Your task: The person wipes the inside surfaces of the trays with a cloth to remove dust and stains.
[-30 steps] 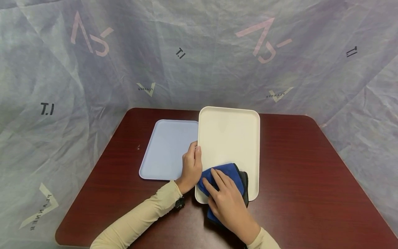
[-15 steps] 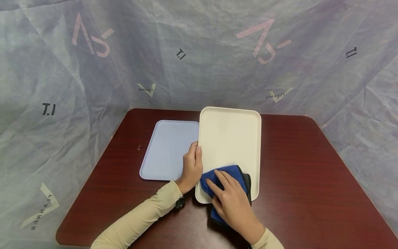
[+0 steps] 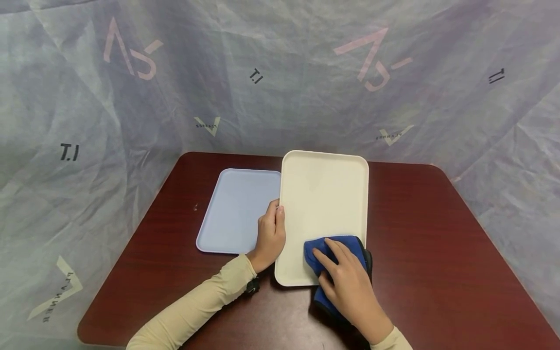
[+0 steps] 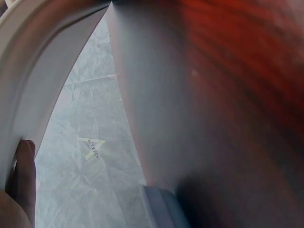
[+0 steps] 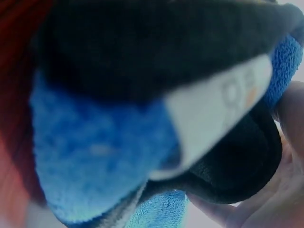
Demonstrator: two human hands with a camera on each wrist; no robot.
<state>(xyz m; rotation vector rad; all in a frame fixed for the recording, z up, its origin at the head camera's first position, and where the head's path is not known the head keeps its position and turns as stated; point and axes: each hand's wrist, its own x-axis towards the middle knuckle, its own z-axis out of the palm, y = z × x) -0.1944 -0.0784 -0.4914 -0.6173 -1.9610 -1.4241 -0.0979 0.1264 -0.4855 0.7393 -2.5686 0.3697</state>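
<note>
My left hand (image 3: pixel 270 238) grips the left edge of a cream rectangular tray (image 3: pixel 321 199), which is tilted up off the table. In the left wrist view, fingers (image 4: pixel 26 175) lie against the pale tray (image 4: pixel 33 95) at its edge. With the right hand (image 3: pixel 350 287) I hold a folded blue cloth (image 3: pixel 316 265) with black trim against the tray's lower right corner. Part of the cloth hangs below the tray's lower edge. Up close in the right wrist view, the cloth (image 5: pixel 99 152) shows blue pile, a dark side and a white label (image 5: pixel 218 109).
A light blue tray (image 3: pixel 240 209) lies flat at the left, partly behind the cream tray and my left hand. Both are over a dark red-brown table (image 3: pixel 428 253). Grey printed sheeting (image 3: pixel 280 97) hangs around the back and sides.
My right hand and the cloth have slid rightward across the lower part of the cream tray, from its left side to its right corner. The left hand and tray have barely shifted.
</note>
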